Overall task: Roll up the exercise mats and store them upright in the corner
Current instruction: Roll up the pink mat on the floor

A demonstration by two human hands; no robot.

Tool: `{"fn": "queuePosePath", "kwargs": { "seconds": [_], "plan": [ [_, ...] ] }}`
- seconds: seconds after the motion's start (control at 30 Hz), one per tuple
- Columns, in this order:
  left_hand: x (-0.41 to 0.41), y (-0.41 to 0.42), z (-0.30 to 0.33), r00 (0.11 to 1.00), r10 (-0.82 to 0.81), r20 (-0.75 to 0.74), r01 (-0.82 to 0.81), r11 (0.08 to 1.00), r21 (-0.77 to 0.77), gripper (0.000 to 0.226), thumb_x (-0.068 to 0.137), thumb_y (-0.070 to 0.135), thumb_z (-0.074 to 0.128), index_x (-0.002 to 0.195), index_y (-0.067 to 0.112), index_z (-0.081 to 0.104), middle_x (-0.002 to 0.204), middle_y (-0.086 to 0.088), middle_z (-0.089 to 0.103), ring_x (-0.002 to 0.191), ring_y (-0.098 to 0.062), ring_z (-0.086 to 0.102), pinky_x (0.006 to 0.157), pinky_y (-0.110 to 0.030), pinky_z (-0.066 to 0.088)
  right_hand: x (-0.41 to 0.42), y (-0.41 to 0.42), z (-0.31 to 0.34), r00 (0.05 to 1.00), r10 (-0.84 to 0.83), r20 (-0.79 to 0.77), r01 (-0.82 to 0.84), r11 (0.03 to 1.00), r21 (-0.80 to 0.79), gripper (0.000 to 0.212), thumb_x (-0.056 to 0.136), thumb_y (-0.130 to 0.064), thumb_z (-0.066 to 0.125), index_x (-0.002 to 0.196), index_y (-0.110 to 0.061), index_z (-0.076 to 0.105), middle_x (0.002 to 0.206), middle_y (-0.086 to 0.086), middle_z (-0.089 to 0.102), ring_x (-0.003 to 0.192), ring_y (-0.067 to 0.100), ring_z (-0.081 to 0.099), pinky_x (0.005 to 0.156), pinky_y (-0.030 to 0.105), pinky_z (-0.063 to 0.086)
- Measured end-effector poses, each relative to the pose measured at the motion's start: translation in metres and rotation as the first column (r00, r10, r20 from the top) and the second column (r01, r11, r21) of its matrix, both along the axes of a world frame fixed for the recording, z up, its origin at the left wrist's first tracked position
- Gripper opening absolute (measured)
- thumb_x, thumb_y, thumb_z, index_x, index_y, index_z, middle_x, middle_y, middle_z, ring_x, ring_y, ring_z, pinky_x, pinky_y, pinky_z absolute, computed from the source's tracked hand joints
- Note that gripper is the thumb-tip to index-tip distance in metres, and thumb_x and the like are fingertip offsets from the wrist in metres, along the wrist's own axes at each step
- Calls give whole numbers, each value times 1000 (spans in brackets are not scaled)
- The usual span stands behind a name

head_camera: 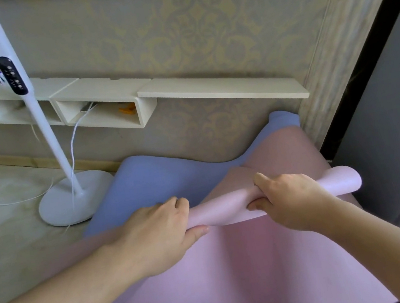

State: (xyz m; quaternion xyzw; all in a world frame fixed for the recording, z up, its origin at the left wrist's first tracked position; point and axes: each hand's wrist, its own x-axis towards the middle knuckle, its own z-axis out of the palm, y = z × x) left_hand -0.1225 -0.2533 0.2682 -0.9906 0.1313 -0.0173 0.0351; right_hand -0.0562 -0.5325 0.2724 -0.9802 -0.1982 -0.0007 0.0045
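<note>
A pink exercise mat (259,260) lies spread toward me, its far end curled into a thin roll (229,208). My left hand (158,227) grips the left part of that roll, fingers over the top and thumb beneath. My right hand (289,200) grips the roll further right, and the roll's end (341,180) sticks out beyond it. A blue-purple mat (156,179) lies under the pink one, its far edge bent up against the wall. The room corner (304,118) is at the far right.
A white pedestal fan (74,198) stands on the floor just left of the mats, its cable trailing over the floor. White wall shelves (222,86) hang above the mats. A dark door frame and grey panel (387,120) bound the right side.
</note>
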Motion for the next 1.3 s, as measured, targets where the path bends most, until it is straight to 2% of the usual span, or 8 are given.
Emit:
{"fn": "queuePosePath", "kwargs": {
  "seconds": [0.07,0.23,0.47,0.57,0.73,0.93,1.17,1.3],
  "plan": [
    [-3,-2,-1,989,57,-133,-65,996,-59,51,103,73,24,94,24,35,97,7,41,89,-19,50,77,-36,46,1,1,-1,1000,17,20,-17,1000,-12,45,104,-60,49,91,-19,36,74,-8,50,69,22,55,64,39,44],
    [-6,6,3,962,124,-243,-135,990,-30,39,108,62,28,97,24,32,104,3,35,104,-19,44,88,-36,47,4,5,-6,995,47,85,-44,998,-41,48,103,-63,48,90,-19,36,79,-8,53,69,22,58,64,39,49],
    [13,9,6,976,201,-82,-202,979,-5,40,109,56,39,97,18,32,99,0,51,97,-25,62,68,-35,36,3,12,-4,997,45,62,-46,999,16,51,103,-68,38,90,-19,35,78,-8,49,64,12,48,62,36,41],
    [16,14,9,976,215,28,-215,976,14,38,111,53,34,97,18,30,93,1,42,98,-23,64,67,-32,34,-1,17,0,997,70,36,-73,992,101,49,101,-70,25,82,-25,28,75,-9,45,61,9,44,59,34,32],
    [10,18,-3,976,217,-3,-217,976,27,41,109,57,35,95,18,31,90,2,42,76,-21,48,65,-31,35,6,21,-8,991,60,123,-68,996,60,45,105,-62,30,82,-24,28,77,-11,41,63,7,39,58,30,28],
    [0,21,-7,979,203,-28,-202,979,13,42,109,59,33,94,20,31,77,6,38,76,-23,63,64,-32,37,19,25,-18,900,151,408,-203,975,87,42,103,-57,33,87,-18,32,84,-2,38,76,23,37,74,39,39],
    [-9,23,-6,965,234,-117,-242,968,-61,47,107,64,30,86,22,29,81,6,46,71,-21,53,62,-33,35,25,33,-15,912,194,360,-217,976,22,60,98,-76,30,119,-23,52,101,-3,39,92,23,37,95,39,37],
    [-13,24,-7,960,223,-168,-246,960,-132,53,104,70,20,81,23,31,79,5,51,69,-20,51,65,-35,37,26,42,-11,890,198,411,-246,967,66,50,98,-66,37,103,-19,53,101,-2,39,92,24,35,91,38,35]
  ]
}}
